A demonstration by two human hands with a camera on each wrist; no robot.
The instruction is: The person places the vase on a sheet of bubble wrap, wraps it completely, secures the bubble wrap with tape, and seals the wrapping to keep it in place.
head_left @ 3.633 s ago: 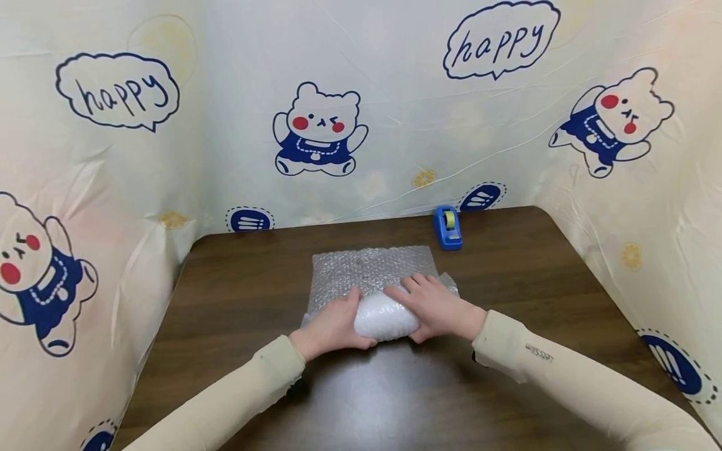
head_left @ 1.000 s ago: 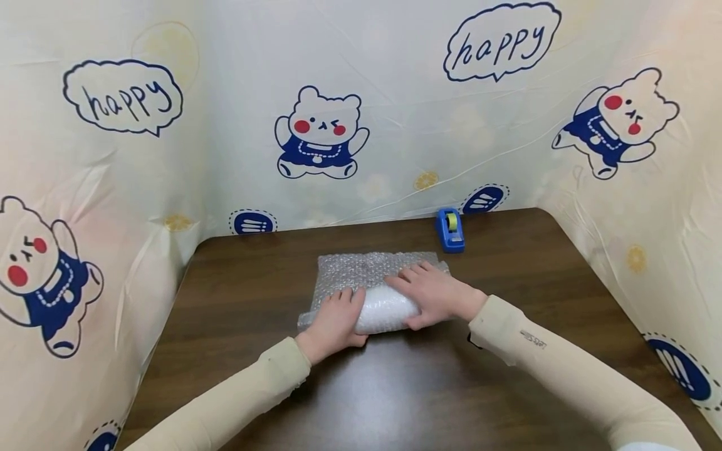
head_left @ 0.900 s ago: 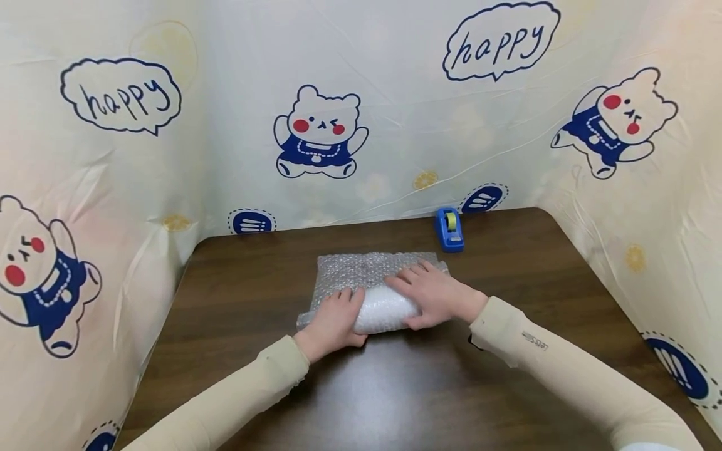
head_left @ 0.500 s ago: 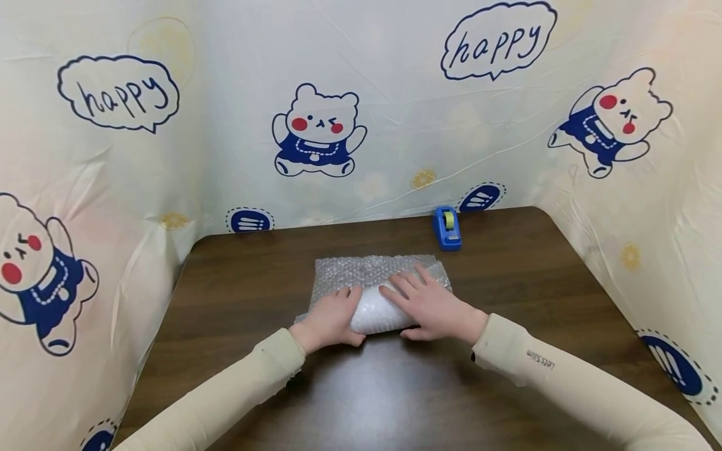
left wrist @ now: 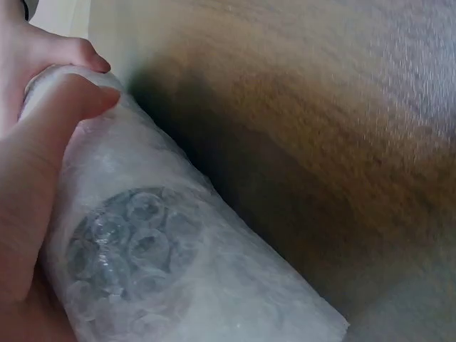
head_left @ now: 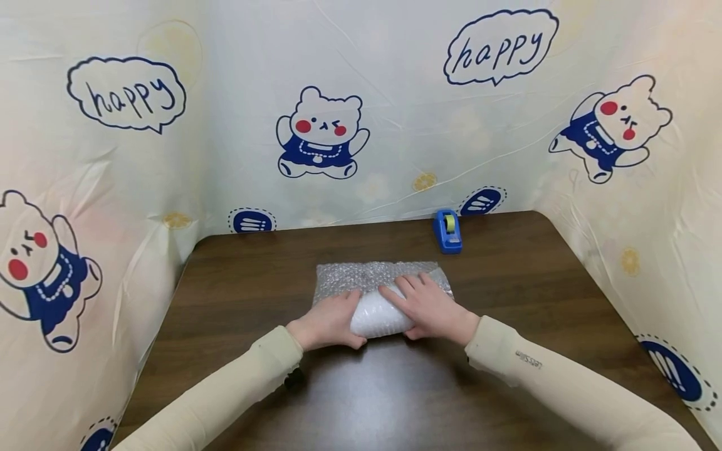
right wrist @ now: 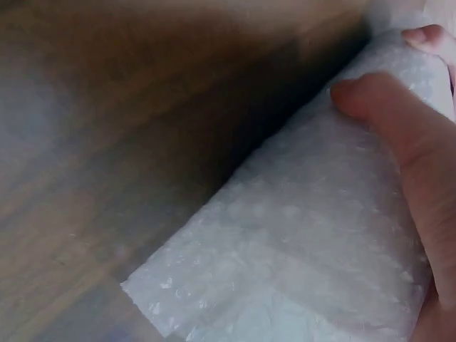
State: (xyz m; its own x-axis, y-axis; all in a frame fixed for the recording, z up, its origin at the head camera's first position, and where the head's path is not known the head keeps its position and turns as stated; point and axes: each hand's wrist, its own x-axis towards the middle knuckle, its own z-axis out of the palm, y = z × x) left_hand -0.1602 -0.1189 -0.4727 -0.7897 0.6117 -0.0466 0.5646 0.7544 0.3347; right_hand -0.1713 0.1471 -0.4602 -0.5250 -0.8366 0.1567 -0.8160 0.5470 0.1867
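Observation:
A thick white bundle (head_left: pixel 379 314) wrapped in bubble wrap lies crosswise on the brown table, and what is inside it cannot be made out. From its far side a flat sheet of bubble wrap (head_left: pixel 361 273) spreads toward the back. My left hand (head_left: pixel 329 321) grips the bundle's left part, thumb on the near side and fingers over the top. On the right part, my right hand (head_left: pixel 433 309) holds it in the same way. In the left wrist view a round grey patch shows through the bubbly layer of the bundle (left wrist: pixel 178 214). The right wrist view shows the bundle's loose, creased end (right wrist: pixel 235 263).
A blue tape dispenser (head_left: pixel 448 232) with a yellowish roll stands near the table's back edge, right of the bubble wrap. The wood-grain table (head_left: pixel 237 275) is enclosed on three sides by a patterned cloth (head_left: pixel 395 94).
The flat bubble wrap beyond the bundle has grown shorter since the earliest frame, as the bundle is rolled. Both hands have shifted their hold slightly along it; the tape dispenser stays put.

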